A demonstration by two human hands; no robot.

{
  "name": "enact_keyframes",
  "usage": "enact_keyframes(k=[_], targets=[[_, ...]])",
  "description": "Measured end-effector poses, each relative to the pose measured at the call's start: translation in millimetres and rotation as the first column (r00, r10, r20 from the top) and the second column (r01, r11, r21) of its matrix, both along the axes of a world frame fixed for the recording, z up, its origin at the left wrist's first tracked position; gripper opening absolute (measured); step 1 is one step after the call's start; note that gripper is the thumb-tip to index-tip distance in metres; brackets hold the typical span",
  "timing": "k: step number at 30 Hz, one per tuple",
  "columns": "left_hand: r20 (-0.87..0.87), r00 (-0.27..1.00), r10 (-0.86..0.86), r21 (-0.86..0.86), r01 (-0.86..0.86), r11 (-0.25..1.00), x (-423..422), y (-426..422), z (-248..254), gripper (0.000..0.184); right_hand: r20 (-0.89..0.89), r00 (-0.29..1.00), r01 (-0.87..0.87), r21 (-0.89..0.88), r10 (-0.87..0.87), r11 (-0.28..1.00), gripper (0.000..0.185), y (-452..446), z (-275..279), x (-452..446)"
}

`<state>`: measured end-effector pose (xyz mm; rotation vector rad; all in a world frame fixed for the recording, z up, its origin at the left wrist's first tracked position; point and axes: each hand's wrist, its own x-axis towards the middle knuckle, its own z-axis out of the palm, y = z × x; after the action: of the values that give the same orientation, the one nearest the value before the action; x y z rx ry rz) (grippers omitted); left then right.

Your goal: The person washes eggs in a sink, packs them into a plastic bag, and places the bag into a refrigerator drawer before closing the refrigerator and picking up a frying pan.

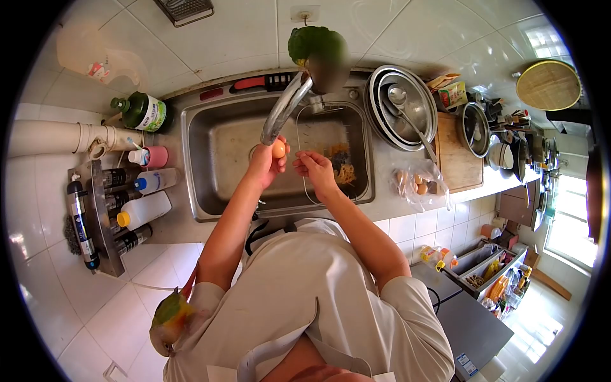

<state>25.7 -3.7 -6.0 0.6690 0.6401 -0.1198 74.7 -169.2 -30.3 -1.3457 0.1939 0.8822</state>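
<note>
My left hand (pixel 266 164) is closed around a brown egg (pixel 279 149), just below the end of the metal faucet (pixel 286 108). A short gap to the right, my right hand (pixel 316 170) has its fingertips pinched together. Whether anything is between them is too small to make out. Both hands are above the stainless steel sink (pixel 223 153). Under and beside my right hand lies a wire rack (pixel 305 127), with orange-brown scraps (pixel 345 173) at its right side. A clear plastic bag (pixel 433 184) with several eggs rests on the counter to the right.
A green bird (pixel 312 44) perches by the faucet; another bird (pixel 170 321) sits on my left sleeve. Metal bowls (pixel 375 105) with a ladle (pixel 414 124) and a cutting board (pixel 461 169) occupy the right counter. Bottles (pixel 145 209) stand left of the sink.
</note>
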Motion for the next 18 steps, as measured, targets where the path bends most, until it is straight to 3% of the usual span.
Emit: enact_keyframes(k=[2, 5, 8, 11, 14, 18], targets=[[-0.039, 0.999, 0.024, 0.175, -0.017, 0.984, 4, -10, 14, 0.022, 0.004, 1.0, -0.001, 0.006, 0.001, 1.0, 0.025, 0, 1, -1], [0.035, 0.999, -0.036, 0.218, 0.028, 0.976, 1, -9, 12, 0.023, -0.002, 1.0, 0.002, 0.002, -0.002, 1.0, 0.025, 0, 6, 0], [-0.077, 0.997, -0.03, 0.216, 0.046, 0.975, 1, -7, 15, 0.029, -0.009, 1.0, 0.007, -0.001, -0.007, 1.0, 0.025, 1, 2, -1], [-0.073, 0.996, -0.051, 0.086, 0.057, 0.995, -1, 1, 2, 0.032, -0.003, 1.0, 0.008, -0.009, -0.008, 1.0, 0.025, 1, 0, -1], [0.02, 0.981, -0.195, -0.058, 0.195, 0.979, -6, 9, 1, 0.035, -0.001, 1.0, 0.008, -0.006, -0.008, 1.0, 0.025, 1, 4, -1], [-0.122, 0.99, -0.072, 0.084, 0.082, 0.993, 1, -13, 5, 0.033, -0.007, 1.0, 0.02, -0.005, -0.02, 1.0, 0.025, 3, 10, -1]])
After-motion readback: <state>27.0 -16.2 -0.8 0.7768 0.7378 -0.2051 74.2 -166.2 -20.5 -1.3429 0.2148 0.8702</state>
